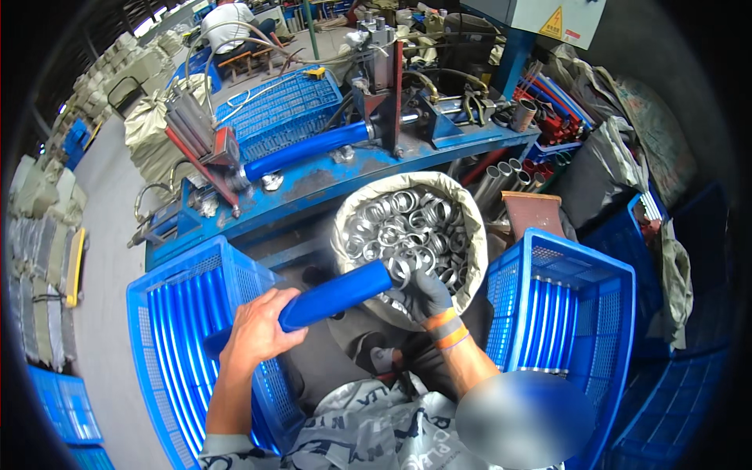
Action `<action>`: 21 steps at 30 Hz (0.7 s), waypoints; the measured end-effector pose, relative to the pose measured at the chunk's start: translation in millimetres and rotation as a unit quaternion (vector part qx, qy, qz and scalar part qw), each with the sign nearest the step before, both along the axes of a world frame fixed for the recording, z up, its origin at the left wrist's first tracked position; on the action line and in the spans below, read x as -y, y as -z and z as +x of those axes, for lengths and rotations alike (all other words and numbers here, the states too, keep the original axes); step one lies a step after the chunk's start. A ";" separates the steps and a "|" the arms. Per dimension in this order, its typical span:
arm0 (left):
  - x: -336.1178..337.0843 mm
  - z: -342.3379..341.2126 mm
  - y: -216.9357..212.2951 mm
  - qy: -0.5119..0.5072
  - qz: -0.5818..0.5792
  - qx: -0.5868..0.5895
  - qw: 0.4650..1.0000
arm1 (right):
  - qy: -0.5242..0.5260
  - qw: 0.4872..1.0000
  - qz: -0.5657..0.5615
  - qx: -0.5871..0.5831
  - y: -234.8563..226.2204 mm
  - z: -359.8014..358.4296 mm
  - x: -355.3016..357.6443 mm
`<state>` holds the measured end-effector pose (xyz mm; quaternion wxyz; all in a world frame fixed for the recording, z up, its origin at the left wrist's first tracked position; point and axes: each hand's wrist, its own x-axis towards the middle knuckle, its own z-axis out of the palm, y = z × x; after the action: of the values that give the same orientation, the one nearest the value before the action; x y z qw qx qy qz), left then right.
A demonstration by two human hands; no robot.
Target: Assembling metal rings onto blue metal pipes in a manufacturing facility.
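Note:
My bare left hand (262, 329) is wrapped round a blue tube (337, 296), which slants up to the right over my lap. At its far right end, my right hand (427, 299), in a dark glove with an orange band at the wrist, grips a metal ring (399, 272). Whether the ring sits in the tube or just against its mouth I cannot tell. Just beyond stands a pale sack (476, 235) with a rolled rim, full of loose metal rings (403, 202).
Blue crates of tubes flank me, a left crate (176, 265) and a right crate (587, 262). Ahead, a blue workbench (313, 182) carries a machine (380, 78) with another blue tube (309, 150) across it. A person (227, 27) sits farther back on the left.

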<state>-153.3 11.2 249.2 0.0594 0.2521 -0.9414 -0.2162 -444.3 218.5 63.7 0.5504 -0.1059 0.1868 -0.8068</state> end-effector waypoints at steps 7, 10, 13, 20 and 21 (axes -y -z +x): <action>3.5 3.3 -12.1 0.020 -0.005 0.005 1.000 | 0.015 0.979 0.074 -0.191 -46.0 3.9 1.1; 5.1 4.5 -10.2 0.026 0.010 -0.006 1.000 | 0.012 0.973 0.065 -0.222 -49.5 5.7 -0.9; 3.0 5.0 -18.9 0.018 0.032 0.026 0.999 | 0.020 0.961 0.077 -0.264 -59.7 6.0 -3.8; 2.2 11.0 -16.0 0.017 0.021 0.017 0.999 | -0.012 0.939 0.090 -0.331 -67.7 -0.4 -6.2; 0.8 10.6 -15.1 0.017 0.015 0.012 1.000 | -0.013 0.939 0.089 -0.331 -66.9 1.2 -7.0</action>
<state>-142.7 10.4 264.4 0.0403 0.2394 -0.9430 -0.2277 -443.1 225.5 130.6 0.4749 -0.3201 0.4285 -0.6988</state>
